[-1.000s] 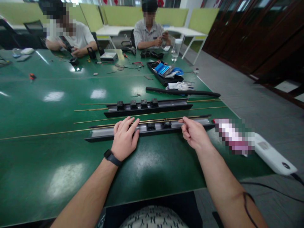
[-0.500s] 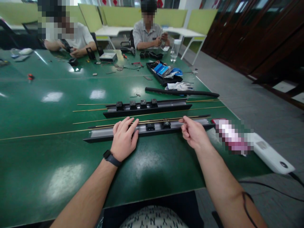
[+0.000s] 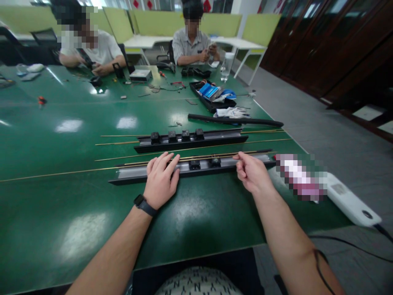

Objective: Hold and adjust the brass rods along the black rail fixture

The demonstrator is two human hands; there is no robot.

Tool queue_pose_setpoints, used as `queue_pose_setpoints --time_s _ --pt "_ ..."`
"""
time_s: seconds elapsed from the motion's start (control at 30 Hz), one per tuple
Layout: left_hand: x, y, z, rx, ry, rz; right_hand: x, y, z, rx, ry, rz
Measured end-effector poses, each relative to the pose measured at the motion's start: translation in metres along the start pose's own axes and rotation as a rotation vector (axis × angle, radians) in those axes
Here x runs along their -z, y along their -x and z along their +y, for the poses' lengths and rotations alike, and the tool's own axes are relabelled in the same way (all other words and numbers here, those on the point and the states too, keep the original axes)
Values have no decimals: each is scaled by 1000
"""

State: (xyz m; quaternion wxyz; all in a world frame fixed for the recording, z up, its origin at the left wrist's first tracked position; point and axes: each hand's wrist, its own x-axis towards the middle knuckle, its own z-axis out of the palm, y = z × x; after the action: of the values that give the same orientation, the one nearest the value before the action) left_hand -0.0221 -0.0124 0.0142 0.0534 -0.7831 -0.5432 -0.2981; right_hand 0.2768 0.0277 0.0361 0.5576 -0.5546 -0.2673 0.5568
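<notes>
A long black channel with a pale inner face [image 3: 135, 172] lies across the table in front of me. Two black blocks sit in it, one of them a small square block [image 3: 194, 164]. My left hand [image 3: 161, 174] lies over the channel with its fingers stretched out, touching the rear edge. Thin brass-coloured rods [image 3: 202, 157] run along that edge, between my hands. My right hand [image 3: 250, 170] pinches a rod between thumb and forefinger near the channel's right part; the other fingers are curled. Another long thin rod [image 3: 61, 174] reaches far out to the left.
Behind lies a second black channel [image 3: 190, 144] with several black blocks. Farther back are a black strip [image 3: 233, 119], gloves [image 3: 231, 112] and a black tray [image 3: 204, 100]. A white power strip [image 3: 353, 200] lies right. Two people sit across the green table [image 3: 92, 246].
Both hands hold nearly the same place on the channel and rods. The view has shifted very slightly; nothing was visibly taken up or let go.
</notes>
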Motion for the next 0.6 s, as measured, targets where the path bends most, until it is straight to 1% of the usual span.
queue_pose_setpoints --time_s 0.17,0.27,0.33,0.5,0.6 --pt "-1 0 0 1 -3 4 -4 3 0 -30 20 -44" --pt "-1 0 0 3 -4 3 -4 5 -1 -23 39 -75" --pt "-1 0 0 -1 -4 2 -3 4 -1 -12 34 -66" --pt "0 0 0 -7 -7 4 0 0 -1 6 -2 15" --pt "-1 0 0 -1 3 6 -1 0 0 -6 -4 10"
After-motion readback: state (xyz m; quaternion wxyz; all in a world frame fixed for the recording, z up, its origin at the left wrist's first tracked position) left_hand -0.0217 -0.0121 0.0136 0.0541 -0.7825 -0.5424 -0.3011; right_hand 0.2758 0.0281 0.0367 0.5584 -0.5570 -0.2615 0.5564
